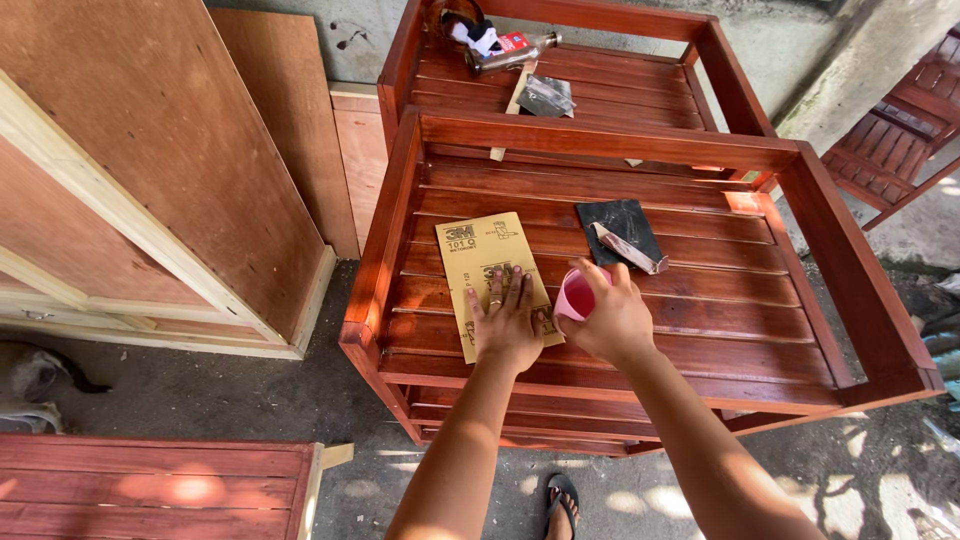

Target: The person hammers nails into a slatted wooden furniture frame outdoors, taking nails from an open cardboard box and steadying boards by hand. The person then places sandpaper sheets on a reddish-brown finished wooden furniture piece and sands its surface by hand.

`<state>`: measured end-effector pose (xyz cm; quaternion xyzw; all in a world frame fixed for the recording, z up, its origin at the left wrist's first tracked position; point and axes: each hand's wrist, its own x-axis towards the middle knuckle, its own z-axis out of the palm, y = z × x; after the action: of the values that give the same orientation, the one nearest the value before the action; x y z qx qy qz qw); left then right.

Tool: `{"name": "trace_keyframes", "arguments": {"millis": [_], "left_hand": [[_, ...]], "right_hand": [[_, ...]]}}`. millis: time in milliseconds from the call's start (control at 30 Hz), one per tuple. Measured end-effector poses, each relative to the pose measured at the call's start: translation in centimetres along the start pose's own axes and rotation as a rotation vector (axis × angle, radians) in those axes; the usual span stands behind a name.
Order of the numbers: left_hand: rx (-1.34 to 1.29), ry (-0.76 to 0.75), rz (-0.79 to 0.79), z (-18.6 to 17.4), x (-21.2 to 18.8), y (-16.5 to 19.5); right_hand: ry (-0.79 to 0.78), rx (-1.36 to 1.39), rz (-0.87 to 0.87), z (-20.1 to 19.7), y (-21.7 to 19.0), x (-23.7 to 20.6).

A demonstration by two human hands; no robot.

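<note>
Both hands work low in the middle of the frame: the left hand lies flat, fingers spread, pressing on a tan sandpaper sheet, while the right hand grips a small pink cup tipped on its side, mouth toward the sheet. The sheet lies on the slats of a red-stained wooden frame, left of centre. Just beyond the cup sits a dark sandpaper piece with a folded scrap on it. The slats already carry an even red finish, so the colouring looks largely done; whether smoothing has begun I cannot tell. Farther up, a second frame holds a bottle and another dark scrap. Plywood panels lean at upper left.
</note>
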<state>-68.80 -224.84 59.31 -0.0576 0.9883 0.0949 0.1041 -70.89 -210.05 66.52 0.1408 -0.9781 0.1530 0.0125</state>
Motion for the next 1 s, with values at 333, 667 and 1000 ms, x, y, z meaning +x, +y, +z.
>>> {"name": "trace_keyframes", "arguments": {"millis": [333, 667, 1000], "left_hand": [[-0.059, 0.061, 0.023, 1.2, 0.4, -0.2], [-0.148, 0.163, 0.016, 2.1, 1.4, -0.7], [-0.112, 0.091, -0.012, 2.0, 1.8, -0.4]], "right_hand": [[-0.027, -0.068, -0.042, 2.3, -2.0, 9.1], [-0.017, 0.014, -0.154, 1.2, -1.6, 7.0], [-0.046, -0.114, -0.127, 0.2, 0.9, -1.6]]}}
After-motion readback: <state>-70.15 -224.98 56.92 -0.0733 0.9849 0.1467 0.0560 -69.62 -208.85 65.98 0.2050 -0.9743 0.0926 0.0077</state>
